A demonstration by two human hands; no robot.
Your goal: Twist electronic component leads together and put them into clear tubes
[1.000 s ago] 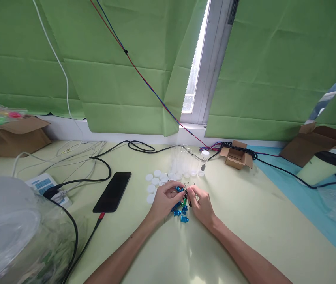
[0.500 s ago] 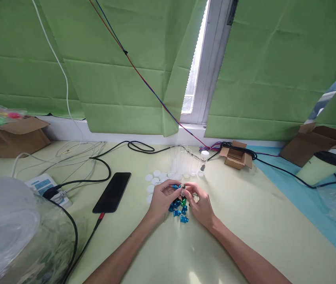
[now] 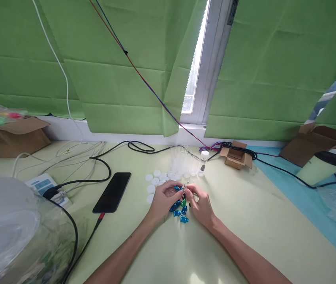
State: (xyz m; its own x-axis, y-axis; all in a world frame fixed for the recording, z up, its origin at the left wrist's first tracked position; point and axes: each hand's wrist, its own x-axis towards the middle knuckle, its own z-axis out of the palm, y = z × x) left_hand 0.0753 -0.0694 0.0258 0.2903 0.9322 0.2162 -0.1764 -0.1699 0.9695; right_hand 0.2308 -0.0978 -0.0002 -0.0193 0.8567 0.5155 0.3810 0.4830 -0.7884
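Note:
My left hand (image 3: 162, 201) is closed, with a small blue metal fitting (image 3: 178, 188) in its fingers. Fingertip to fingertip with it, my right hand (image 3: 201, 206) pinches a small silvery metal part (image 3: 184, 189). Its exact kind is too small to tell, and the fingers cover some of it. On the table under both hands lie several loose blue metal fittings (image 3: 184, 219), with a green fitting (image 3: 183, 202) among them. Round white caps (image 3: 151, 189) are spread just beyond my left hand. Behind the hands stand several clear tubes (image 3: 179, 161).
One tube wears a white cap (image 3: 205, 154) and has a dark piece inside. A black phone (image 3: 112, 192) lies to the left, plugged into a cable. Left of it are a power strip (image 3: 49, 189) and a large clear plastic container (image 3: 8, 228). A small cardboard box (image 3: 236, 156) sits at the back right.
The fingertips have shifted slightly, and the silvery part between them has turned a little. Both hands stay over the same pile of fittings.

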